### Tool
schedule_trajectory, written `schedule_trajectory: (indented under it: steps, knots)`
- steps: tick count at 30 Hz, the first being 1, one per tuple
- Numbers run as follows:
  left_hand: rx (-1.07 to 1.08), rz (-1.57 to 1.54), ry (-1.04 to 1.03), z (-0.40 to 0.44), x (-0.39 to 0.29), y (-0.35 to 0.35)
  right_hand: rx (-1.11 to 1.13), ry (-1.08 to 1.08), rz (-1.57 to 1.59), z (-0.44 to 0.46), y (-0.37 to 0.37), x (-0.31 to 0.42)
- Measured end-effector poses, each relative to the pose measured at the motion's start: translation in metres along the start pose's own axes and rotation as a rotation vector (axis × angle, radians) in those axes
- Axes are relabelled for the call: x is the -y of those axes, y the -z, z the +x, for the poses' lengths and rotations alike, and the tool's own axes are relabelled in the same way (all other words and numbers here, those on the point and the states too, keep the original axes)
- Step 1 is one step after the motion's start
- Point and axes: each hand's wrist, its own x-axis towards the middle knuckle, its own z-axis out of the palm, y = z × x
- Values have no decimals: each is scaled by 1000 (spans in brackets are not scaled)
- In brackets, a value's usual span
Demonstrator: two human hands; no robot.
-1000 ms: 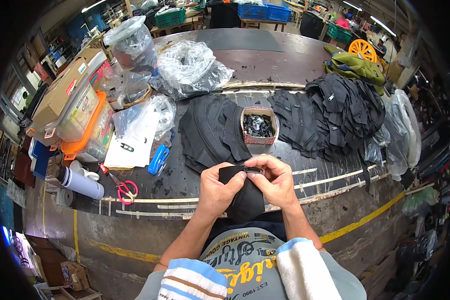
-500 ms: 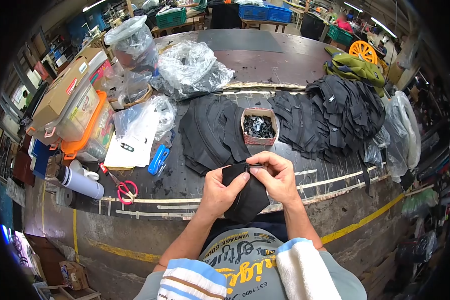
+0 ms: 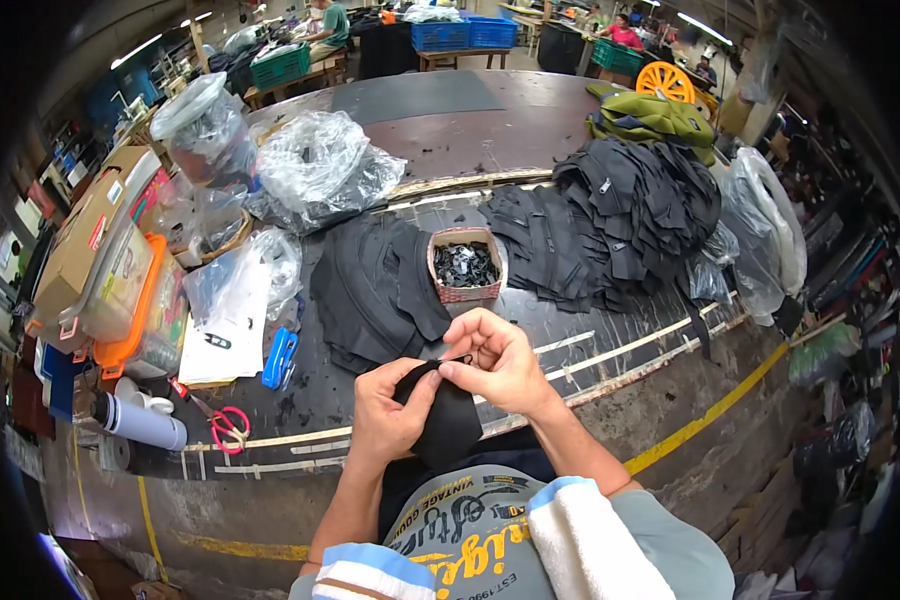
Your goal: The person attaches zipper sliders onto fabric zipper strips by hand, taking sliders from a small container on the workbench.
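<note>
My left hand [image 3: 385,412] is closed on a black fabric piece [image 3: 447,428] in front of my chest, thumb on its upper edge. At that same edge my right hand [image 3: 502,368] pinches with thumb and forefinger, the other fingers curled. The small detail between the fingertips is too fine to make out. Just beyond my hands stands a patterned box [image 3: 467,293] holding many small black parts [image 3: 467,264]. Left of the box lies a fanned stack of black fabric pieces [image 3: 370,290]; right of it, more black pieces with zippers [image 3: 550,240] are spread.
A big heap of black pieces [image 3: 640,210] rises at the right, near clear plastic bags [image 3: 765,235]. Pink-handled scissors [image 3: 230,428], a blue stapler [image 3: 281,357], a bottle [image 3: 145,420] and storage boxes [image 3: 135,300] occupy the left. People sit working at the back.
The view has swung, so the table's contents appear further left and my hands too. My right fingers are more curled at the fabric's edge, and the piece is turned slightly.
</note>
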Motion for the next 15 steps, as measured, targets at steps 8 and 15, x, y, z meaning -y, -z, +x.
schedule_trajectory:
  steps: [8, 15]
  knots:
    - [-7, 210, -198, 7, 2, 6, 87, 61, -67, 1, 5, -9]
    - [-11, 162, -60, 1, -10, 5, 43, 65, -3, 5, -1, 7]
